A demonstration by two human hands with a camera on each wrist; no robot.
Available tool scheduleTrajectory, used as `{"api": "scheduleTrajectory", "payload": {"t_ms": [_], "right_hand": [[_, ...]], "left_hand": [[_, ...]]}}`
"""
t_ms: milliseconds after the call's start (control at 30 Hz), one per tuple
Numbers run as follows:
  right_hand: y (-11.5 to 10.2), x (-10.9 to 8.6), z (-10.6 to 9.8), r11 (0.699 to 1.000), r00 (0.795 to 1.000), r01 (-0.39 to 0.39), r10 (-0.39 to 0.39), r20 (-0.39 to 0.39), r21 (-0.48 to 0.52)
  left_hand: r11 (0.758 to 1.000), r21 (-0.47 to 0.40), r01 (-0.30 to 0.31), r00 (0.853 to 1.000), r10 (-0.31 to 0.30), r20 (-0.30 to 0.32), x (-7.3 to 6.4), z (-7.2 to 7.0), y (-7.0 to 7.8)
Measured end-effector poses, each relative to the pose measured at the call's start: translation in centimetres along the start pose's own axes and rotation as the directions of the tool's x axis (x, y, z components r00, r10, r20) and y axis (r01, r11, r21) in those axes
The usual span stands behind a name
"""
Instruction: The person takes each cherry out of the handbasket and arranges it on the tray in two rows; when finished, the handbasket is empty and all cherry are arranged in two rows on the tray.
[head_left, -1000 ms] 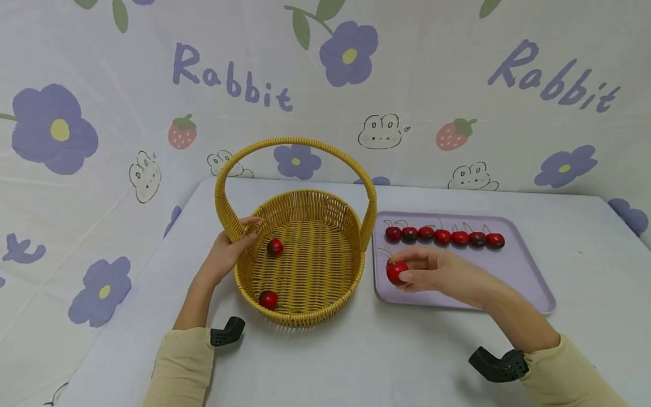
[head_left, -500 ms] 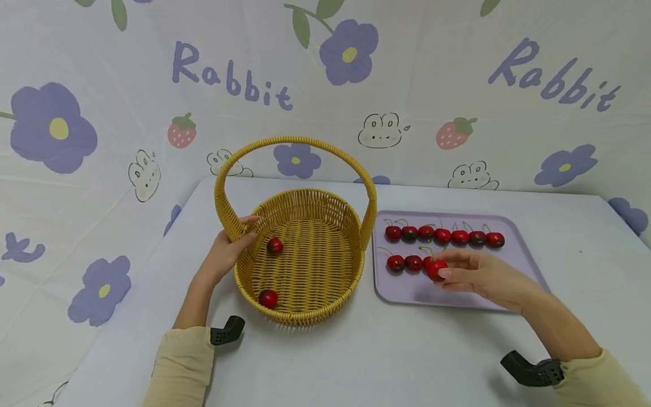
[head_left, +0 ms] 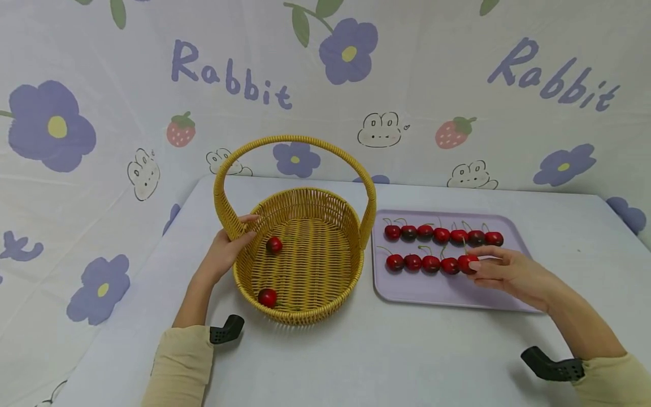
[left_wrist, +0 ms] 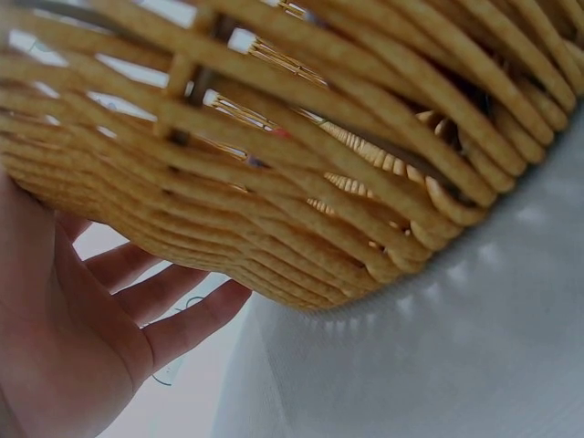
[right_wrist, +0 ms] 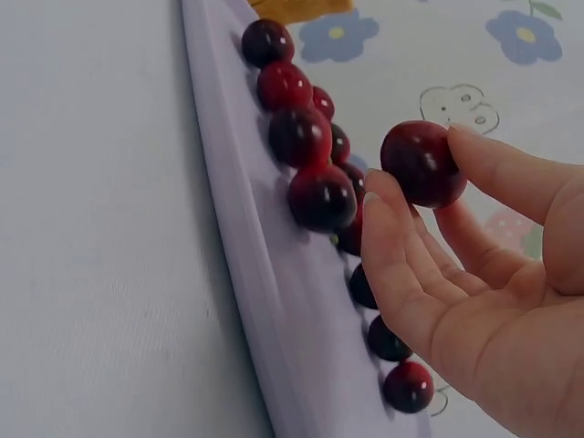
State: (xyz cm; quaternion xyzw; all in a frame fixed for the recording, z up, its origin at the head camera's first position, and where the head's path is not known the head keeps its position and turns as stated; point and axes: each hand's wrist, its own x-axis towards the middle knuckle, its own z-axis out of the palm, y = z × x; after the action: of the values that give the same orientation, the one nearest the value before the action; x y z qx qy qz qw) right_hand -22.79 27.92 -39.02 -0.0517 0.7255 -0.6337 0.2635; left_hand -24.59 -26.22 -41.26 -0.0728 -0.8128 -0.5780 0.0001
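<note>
My right hand (head_left: 519, 275) pinches a red cherry (head_left: 466, 264) between thumb and fingertips at the right end of the front row on the lilac tray (head_left: 432, 291). In the right wrist view, this cherry (right_wrist: 422, 164) looks raised off the tray. Several cherries (head_left: 412, 262) lie to its left, and a longer back row (head_left: 441, 235) runs behind them. My left hand (head_left: 224, 255) grips the left rim of the yellow wicker basket (head_left: 315, 265) at the handle's foot; the left wrist view shows fingers under the woven wall (left_wrist: 246, 210).
Inside the basket, one cherry (head_left: 274, 245) lies at the left and another (head_left: 267, 297) near the front. The tall handle (head_left: 292, 139) arches over it. Behind the white table (head_left: 325, 367) hangs a printed cloth (head_left: 417, 73). Each wrist carries a black camera mount (head_left: 551, 366).
My right hand has travelled rightward along the tray's front row with the cherry, uncovering the cherries behind its former place. My left hand and the basket have stayed put.
</note>
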Motion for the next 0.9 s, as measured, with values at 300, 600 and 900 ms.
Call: {"api": "scheduleTrajectory", "payload": {"t_ms": [300, 600, 900], "right_hand": [[1.2, 0.3, -1.5, 0.996, 0.996, -0.054, 0.049, -0.07, -0.07], [1.8, 1.1, -1.1, 0.985, 0.986, -0.122, 0.106, -0.129, -0.123], [1.3, 1.6, -0.4, 0.975, 0.98, -0.129, 0.097, -0.176, -0.181]], "left_hand": [[1.0, 0.001, -0.006, 1.0, 0.006, 0.001, 0.0, 0.0, 0.0], [1.0, 0.008, 0.0, 1.0, 0.0, 0.001, 0.0, 0.1, 0.1], [1.0, -0.003, 0.004, 1.0, -0.004, -0.001, -0.1, 0.1, 0.1]]}}
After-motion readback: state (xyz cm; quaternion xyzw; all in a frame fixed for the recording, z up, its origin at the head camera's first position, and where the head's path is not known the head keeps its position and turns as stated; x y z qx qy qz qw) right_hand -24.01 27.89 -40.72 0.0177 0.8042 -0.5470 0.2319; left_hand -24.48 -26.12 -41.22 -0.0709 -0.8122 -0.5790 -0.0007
